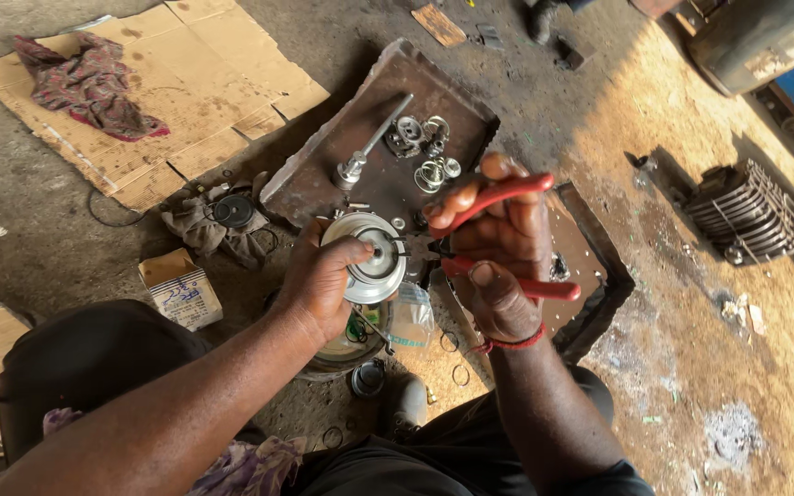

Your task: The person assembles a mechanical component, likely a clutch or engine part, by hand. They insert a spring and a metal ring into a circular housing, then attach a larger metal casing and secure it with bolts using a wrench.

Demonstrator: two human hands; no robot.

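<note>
My left hand [323, 280] holds a round silver metal part [374, 262], thumb pressed near its middle. My right hand [498, 248] grips red-handled pliers [498, 197], whose tips reach into the centre of that part. A red band sits on my right wrist. Both hands hover above the ground between my knees.
A dark metal tray [323, 174] holds a socket tool [365, 152], springs and small metal pieces [429, 152]. Flattened cardboard [186, 83] with a red rag [85, 83] lies at the upper left. A small box [181, 289], a finned engine cylinder [746, 211] and loose rings [459, 374] lie around.
</note>
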